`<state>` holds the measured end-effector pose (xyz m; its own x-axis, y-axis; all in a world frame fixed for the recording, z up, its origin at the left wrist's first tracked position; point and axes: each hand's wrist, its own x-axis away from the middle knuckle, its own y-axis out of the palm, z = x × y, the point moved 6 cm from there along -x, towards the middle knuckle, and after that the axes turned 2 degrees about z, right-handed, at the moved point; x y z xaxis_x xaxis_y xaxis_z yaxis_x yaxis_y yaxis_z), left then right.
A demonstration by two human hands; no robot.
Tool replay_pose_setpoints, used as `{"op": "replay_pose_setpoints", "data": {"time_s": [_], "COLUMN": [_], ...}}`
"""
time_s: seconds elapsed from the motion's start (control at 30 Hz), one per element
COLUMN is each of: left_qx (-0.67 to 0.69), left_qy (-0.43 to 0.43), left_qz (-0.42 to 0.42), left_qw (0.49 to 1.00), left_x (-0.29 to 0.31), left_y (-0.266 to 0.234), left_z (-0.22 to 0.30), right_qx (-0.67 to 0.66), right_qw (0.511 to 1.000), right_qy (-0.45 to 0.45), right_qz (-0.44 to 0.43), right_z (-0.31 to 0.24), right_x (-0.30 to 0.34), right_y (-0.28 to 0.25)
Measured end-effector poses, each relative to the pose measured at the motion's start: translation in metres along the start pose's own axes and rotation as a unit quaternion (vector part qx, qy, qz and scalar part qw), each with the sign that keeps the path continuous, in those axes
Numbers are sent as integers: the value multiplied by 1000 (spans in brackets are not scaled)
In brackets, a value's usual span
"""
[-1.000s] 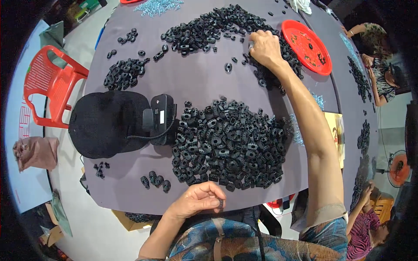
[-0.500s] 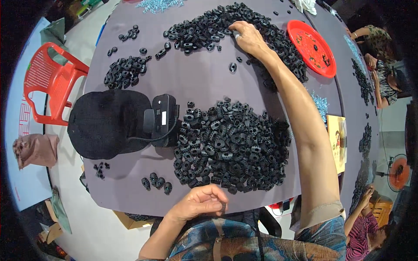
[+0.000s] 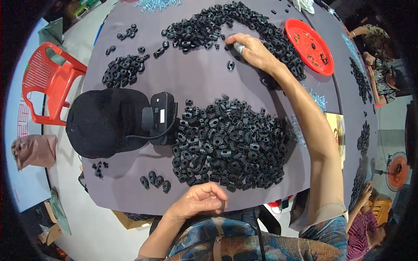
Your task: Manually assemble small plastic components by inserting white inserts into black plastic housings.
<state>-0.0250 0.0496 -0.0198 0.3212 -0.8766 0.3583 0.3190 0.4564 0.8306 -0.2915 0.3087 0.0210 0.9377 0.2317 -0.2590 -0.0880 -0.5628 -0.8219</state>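
Note:
My right hand (image 3: 257, 53) reaches out over the far part of the table. Its thumb and forefinger are closed on a small black plastic piece (image 3: 228, 47), mostly hidden by the fingertips. Beside it lies a long curved heap of black plastic pieces (image 3: 198, 29), rounded with holes like cord locks. A single piece (image 3: 230, 65) rests just below the hand. My left hand (image 3: 199, 202) hovers at the near table edge with fingers curled and closed; what they hold, if anything, cannot be made out. A broad pile of the same pieces (image 3: 230, 145) lies in front of it.
A black cap (image 3: 106, 124) with a wired black box (image 3: 163, 117) sits left of the near pile. Farther right stands a red tray (image 3: 322, 65) with a few small parts. Light-blue springs (image 3: 157, 4) lie at the back. Other people work along the right side. A red chair (image 3: 52, 82) stands left.
My right hand has drawn back from the far heap, down toward me and slightly right, with a black piece at its fingertips. My left hand has stayed nearly still.

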Motion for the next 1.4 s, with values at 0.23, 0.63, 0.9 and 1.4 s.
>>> {"op": "replay_pose_setpoints", "data": {"time_s": [0.23,0.63,0.9,1.4], "left_qx": [-17,-13,-26,-26], "left_qy": [19,36,39,41], "left_qz": [-22,-41,-40,-19], "left_qw": [999,998,998,999], "left_x": [-3,-2,-1,-3], "left_y": [3,5,6,3], "left_z": [1,1,2,1], "right_qx": [-82,96,56,225], "right_qw": [995,994,998,973], "right_qy": [41,-32,-7,-54], "right_qz": [28,-45,-13,-10], "right_z": [0,-26,1,-37], "right_x": [24,43,53,50], "right_y": [-24,-16,-29,-16]}}
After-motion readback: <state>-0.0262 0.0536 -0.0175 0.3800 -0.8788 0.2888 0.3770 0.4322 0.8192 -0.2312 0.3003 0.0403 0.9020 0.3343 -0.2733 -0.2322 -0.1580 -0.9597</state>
